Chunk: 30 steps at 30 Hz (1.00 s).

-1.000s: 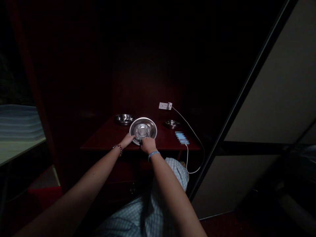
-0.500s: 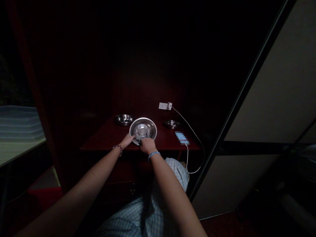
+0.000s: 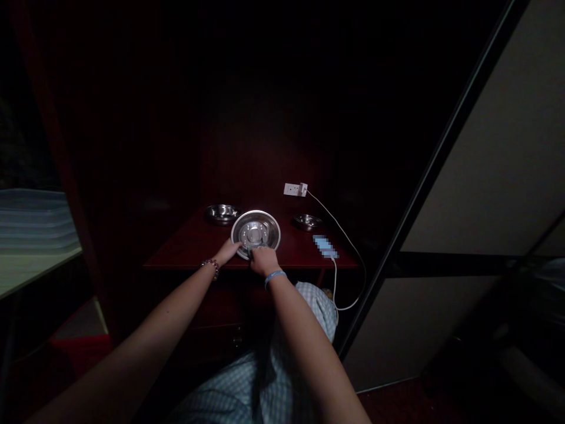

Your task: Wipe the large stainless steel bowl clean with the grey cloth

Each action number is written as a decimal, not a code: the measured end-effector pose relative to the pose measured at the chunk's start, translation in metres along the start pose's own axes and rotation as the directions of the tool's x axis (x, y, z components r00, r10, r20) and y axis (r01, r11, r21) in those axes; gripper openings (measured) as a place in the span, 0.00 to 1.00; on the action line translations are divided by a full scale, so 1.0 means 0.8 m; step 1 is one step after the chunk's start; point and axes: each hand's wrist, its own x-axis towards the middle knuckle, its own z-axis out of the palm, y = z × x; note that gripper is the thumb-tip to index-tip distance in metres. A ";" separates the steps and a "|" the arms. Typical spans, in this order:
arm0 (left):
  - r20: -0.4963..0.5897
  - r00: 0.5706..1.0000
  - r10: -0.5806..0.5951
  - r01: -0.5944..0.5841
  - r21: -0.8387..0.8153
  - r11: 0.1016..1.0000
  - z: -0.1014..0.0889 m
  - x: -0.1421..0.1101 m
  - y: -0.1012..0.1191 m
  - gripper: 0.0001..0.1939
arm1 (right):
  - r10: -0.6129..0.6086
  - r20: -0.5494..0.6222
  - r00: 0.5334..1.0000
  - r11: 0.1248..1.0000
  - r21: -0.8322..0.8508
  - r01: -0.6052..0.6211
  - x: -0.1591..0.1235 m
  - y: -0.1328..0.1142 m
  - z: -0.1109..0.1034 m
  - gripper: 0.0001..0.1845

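A shiny metal bowl [image 3: 255, 227] is tilted toward me above the dark red desk [image 3: 176, 247]. Its left rim is gripped by my left hand [image 3: 227, 252], thumb on the inside and the other fingers hidden behind. My right hand [image 3: 264, 260] is closed at the near part of the bowl. A small dark grey thing, perhaps a cloth, shows by its knuckles, too dim to name for sure. Farther back stand two more metal bowls, one on the left [image 3: 223, 214] and a shallower one on the right [image 3: 308, 222].
A blurred-out phone [image 3: 325, 247] lies at the desk's right, its white cable [image 3: 348, 235] running to a charger in the wall socket [image 3: 295, 189]. Several stacked clear plastic containers [image 3: 35, 219] sit at the left. A sliding door panel [image 3: 485, 159] stands on the right.
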 end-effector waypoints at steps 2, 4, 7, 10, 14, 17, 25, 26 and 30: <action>0.004 1.000 0.006 -0.006 0.000 1.000 0.000 0.000 -0.001 0.12 | 0.001 0.003 1.000 1.000 0.001 -0.001 0.000 0.000 0.000 0.17; 0.009 1.000 0.014 -0.014 0.006 1.000 0.000 0.001 -0.001 0.12 | 0.002 0.010 1.000 1.000 0.002 -0.002 0.001 0.000 0.001 0.17; 0.014 1.000 0.017 -0.017 0.019 1.000 0.000 0.001 -0.001 0.10 | 0.003 0.012 1.000 1.000 0.006 -0.003 0.002 0.000 0.001 0.17; 0.013 1.000 0.005 -0.005 0.014 1.000 0.000 0.001 -0.001 0.10 | 0.005 0.007 1.000 1.000 0.013 -0.006 0.002 0.000 0.001 0.18; 0.010 1.000 -0.004 0.004 0.003 1.000 0.000 0.000 0.000 0.10 | 0.010 0.006 1.000 1.000 0.014 -0.010 0.001 0.000 0.000 0.17; 0.007 1.000 -0.007 0.007 0.003 1.000 0.000 -0.001 0.002 0.10 | 0.006 0.005 1.000 1.000 0.007 -0.006 0.000 0.000 0.000 0.17; -0.008 1.000 -0.017 0.017 0.006 1.000 0.000 -0.004 0.007 0.11 | 0.006 0.011 1.000 1.000 0.006 -0.006 0.000 -0.001 -0.001 0.18; -0.006 1.000 -0.016 0.016 0.005 1.000 0.000 -0.004 0.006 0.11 | 0.006 0.012 1.000 1.000 0.008 -0.006 0.000 -0.001 -0.001 0.18; 0.018 1.000 -0.019 0.019 0.007 1.000 0.000 0.000 0.003 0.11 | 0.005 0.019 1.000 1.000 0.003 -0.005 0.000 -0.001 -0.001 0.18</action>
